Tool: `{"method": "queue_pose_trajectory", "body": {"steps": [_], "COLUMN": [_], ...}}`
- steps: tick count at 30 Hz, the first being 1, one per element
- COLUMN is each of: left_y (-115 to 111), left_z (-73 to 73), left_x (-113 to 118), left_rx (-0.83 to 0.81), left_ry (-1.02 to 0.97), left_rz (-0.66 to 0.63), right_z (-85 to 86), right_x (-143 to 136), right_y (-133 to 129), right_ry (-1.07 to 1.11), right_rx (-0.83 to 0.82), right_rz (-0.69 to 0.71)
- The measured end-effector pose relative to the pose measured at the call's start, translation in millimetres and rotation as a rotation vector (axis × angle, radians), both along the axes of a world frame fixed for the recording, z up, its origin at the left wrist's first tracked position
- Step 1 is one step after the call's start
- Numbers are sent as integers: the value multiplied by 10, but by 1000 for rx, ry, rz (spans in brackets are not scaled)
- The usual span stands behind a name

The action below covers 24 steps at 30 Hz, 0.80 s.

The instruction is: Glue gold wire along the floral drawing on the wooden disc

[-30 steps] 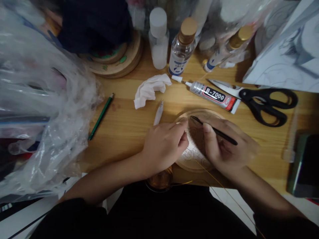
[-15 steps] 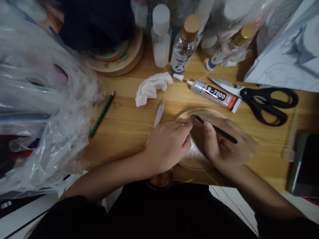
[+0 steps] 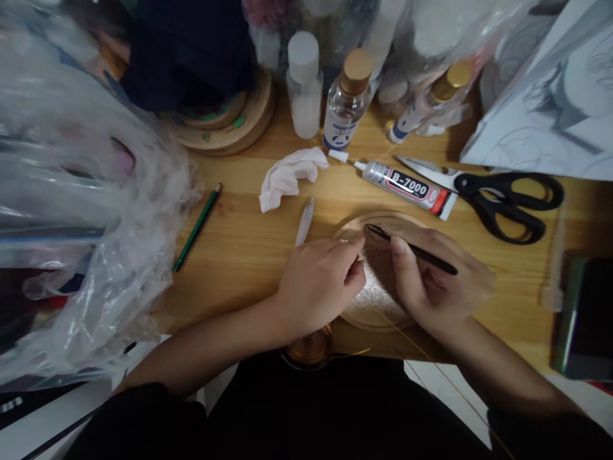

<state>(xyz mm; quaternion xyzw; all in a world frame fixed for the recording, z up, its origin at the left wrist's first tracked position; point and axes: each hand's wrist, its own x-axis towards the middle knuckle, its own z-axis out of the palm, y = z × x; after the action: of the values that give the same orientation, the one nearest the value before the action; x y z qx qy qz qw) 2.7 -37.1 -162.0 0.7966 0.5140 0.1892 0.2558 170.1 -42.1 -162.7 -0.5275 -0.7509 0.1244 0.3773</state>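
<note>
A round wooden disc (image 3: 371, 313) with drawn line patterns lies at the table's front edge, partly under both hands. My right hand (image 3: 433, 275) is closed on a slim black tool (image 3: 426, 255), whose tip points left at the upper part of the disc. Over the disc's left side rests my left hand (image 3: 323, 284), thumb and forefinger pinched; what they hold, if anything, is too small to tell. A thin golden thread (image 3: 414, 342) runs from the disc down to the right. A whitish pen (image 3: 304, 220) lies behind my left hand.
Behind the disc lie a glue tube (image 3: 407, 188), black-handled scissors (image 3: 502, 198) and a crumpled tissue (image 3: 292, 176). Bottles (image 3: 347, 102) stand farther back. At left are a green pencil (image 3: 197, 227) and plastic bags (image 3: 96, 211); a dark phone-like device (image 3: 587, 319) is at right.
The view has shifted slightly, so the bottles and bags appear lower. Both hands keep nearly the same pose on the disc. The golden thread below the disc has moved to the right.
</note>
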Motion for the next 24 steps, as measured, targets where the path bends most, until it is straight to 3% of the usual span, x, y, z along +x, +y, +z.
{"method": "queue_pose_trajectory", "body": {"steps": [11,24], "left_y": [-4,-43], "left_z": [8,23], "left_x": [-14,-42], "left_rx": [38,-50], "left_ry": [-16,-30], "left_rz": [9,-52], "right_z": [-27,-3], "right_x": [40,62], "right_y": [25,55], "right_ry": [28,-17], "right_rx": [-2,-12], "right_rz": [15,48]}}
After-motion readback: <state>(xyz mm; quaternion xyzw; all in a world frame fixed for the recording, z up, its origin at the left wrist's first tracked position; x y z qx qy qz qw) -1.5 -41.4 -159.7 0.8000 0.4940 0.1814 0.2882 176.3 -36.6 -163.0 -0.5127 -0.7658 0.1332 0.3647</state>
